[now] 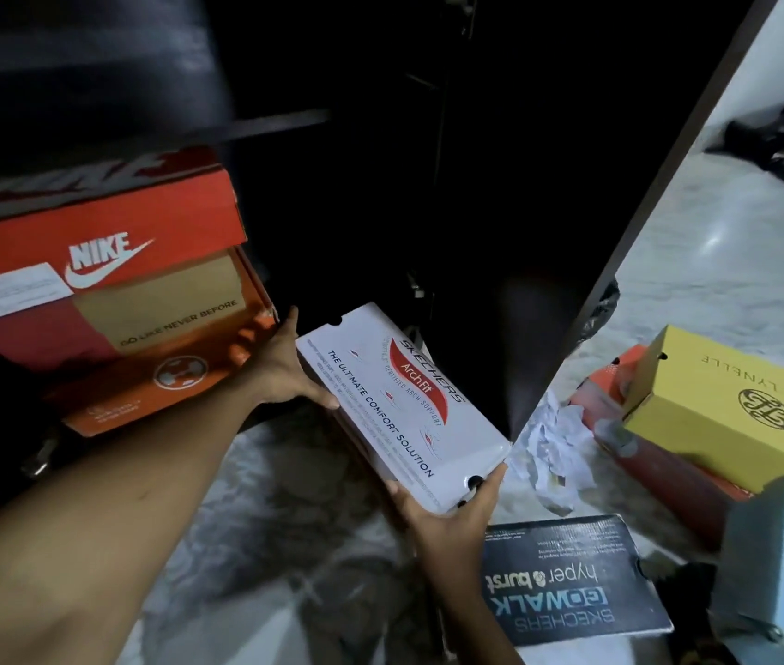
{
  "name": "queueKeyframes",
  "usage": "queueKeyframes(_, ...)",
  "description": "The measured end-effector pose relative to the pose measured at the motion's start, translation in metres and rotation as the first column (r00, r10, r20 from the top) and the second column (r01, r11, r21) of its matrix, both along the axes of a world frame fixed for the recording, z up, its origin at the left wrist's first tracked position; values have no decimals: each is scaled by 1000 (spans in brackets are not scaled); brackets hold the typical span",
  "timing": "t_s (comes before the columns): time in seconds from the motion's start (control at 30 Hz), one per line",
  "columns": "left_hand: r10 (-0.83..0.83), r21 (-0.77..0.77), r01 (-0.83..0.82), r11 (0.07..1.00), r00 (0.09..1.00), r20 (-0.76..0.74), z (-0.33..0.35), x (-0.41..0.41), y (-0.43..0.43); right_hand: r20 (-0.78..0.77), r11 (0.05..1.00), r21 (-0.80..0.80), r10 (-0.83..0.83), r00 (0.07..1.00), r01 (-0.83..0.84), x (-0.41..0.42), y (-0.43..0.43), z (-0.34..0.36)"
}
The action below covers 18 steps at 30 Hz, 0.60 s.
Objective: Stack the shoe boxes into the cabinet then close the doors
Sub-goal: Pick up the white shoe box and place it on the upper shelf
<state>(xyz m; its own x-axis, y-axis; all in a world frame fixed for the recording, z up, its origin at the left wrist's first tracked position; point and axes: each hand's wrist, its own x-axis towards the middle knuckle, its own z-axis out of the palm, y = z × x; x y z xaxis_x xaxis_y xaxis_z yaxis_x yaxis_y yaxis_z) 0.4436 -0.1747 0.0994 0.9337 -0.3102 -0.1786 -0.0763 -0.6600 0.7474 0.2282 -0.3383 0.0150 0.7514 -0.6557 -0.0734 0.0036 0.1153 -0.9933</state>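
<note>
I hold a white Skechers Arch Fit shoe box tilted in front of the dark open cabinet. My left hand grips its far left end and my right hand grips its near end. An orange Nike box sits inside the cabinet at the left, on top of another orange box. The right cabinet door stands open.
On the floor at the right lie a black Skechers GoWalk box, a yellow box resting on an orange box, a pale blue box and crumpled white paper. Dark clothes lie farther back.
</note>
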Motion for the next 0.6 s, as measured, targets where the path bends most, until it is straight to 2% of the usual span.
queueKeyframes(0.1,-3,-107,9,994,998,57,25,-18,15,89,998,50,21,996,-25,-7,1,26)
queueKeyframes(0.23,47,-211,-28,977,995,86,61,-29,36,118,995,60,70,991,-78,-19,-1,66)
queueKeyframes(0.4,84,-232,-25,972,965,247,136,-52,48,226,996,9,81,971,-86,-20,-1,123)
queueKeyframes(0.47,65,-237,19,971,937,342,163,-53,55,266,995,-47,103,958,-93,-19,1,154)
queueKeyframes(0.6,90,-165,-4,986,852,516,224,-53,71,355,992,-13,124,927,-127,-5,7,216)
